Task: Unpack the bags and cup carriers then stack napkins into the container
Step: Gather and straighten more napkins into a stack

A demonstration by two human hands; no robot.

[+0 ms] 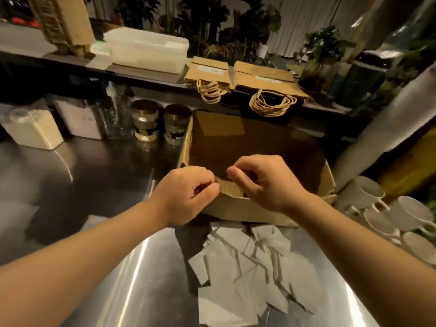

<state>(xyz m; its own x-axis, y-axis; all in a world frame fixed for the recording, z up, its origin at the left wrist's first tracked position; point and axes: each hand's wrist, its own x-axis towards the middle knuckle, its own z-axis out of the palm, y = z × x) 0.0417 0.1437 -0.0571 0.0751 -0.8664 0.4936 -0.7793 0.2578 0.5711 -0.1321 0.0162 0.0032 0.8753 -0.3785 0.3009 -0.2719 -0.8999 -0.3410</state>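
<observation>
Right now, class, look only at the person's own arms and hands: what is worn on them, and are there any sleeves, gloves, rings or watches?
Both forearms are bare up to the frame edge: no sleeves show. The left hand and the right hand wear no gloves. No ring, watch or bracelet is visible on the fingers or wrists that show, and no markings can be seen. The light is dim and warm, so fine detail may be missed.

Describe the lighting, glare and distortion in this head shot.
Head view: dim, warm light; bright glare streaks on the steel counter; the hands throw a dark shadow over the scattered napkins; wide-angle bending curves the shelf and stretches the cup stack at the right edge; the plants behind are dark and soft.
</observation>
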